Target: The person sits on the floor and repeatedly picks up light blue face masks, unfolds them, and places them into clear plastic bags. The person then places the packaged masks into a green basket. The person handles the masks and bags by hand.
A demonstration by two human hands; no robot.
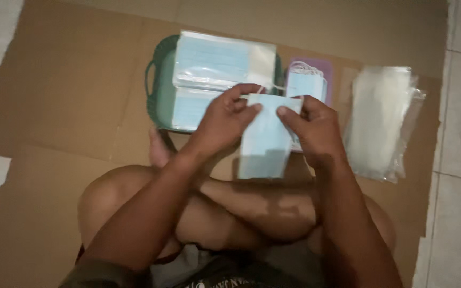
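A brown cardboard sheet (70,80) covers the floor. On it a green basket (158,80) holds clear packs of blue masks (214,61); at right lies a stack of clear bags (382,120). The left hand (222,122) and right hand (313,128) pinch one blue mask (265,141) by its top edge, above the crossed legs.

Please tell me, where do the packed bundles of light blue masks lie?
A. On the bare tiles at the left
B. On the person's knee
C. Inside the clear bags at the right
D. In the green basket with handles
D: two wrapped bundles of blue masks fill the green basket, which sits on the cardboard beyond both hands.
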